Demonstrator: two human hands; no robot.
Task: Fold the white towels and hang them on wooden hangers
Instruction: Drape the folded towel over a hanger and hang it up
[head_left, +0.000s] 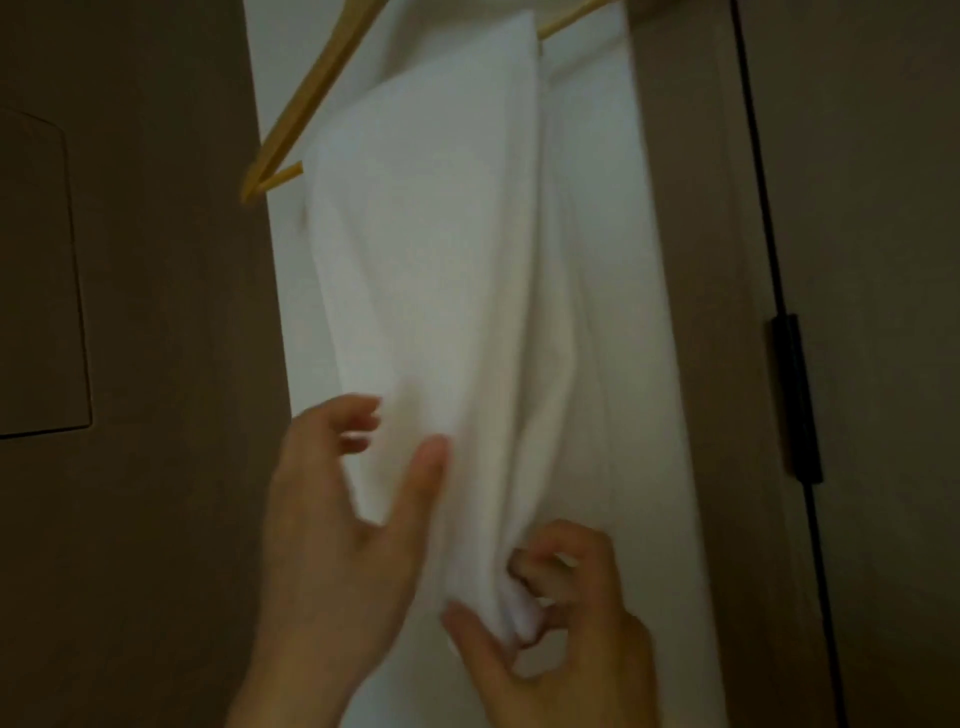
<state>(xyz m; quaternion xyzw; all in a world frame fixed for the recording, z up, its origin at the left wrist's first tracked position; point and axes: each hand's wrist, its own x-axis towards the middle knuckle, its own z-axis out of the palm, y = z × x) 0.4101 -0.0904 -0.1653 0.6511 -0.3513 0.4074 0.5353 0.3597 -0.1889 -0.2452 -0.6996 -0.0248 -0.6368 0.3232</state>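
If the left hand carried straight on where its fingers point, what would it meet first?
Most likely the towel: the left hand points up and right into its hanging fold, thumb on it; depth is unclear.

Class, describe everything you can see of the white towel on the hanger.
The towel is plain white, soft cloth, apparently folded lengthwise into a long band with loose creases. It hangs draped over the bar of a wooden hanger. The left hand touches its left edge; the right hand pinches its bottom corner.
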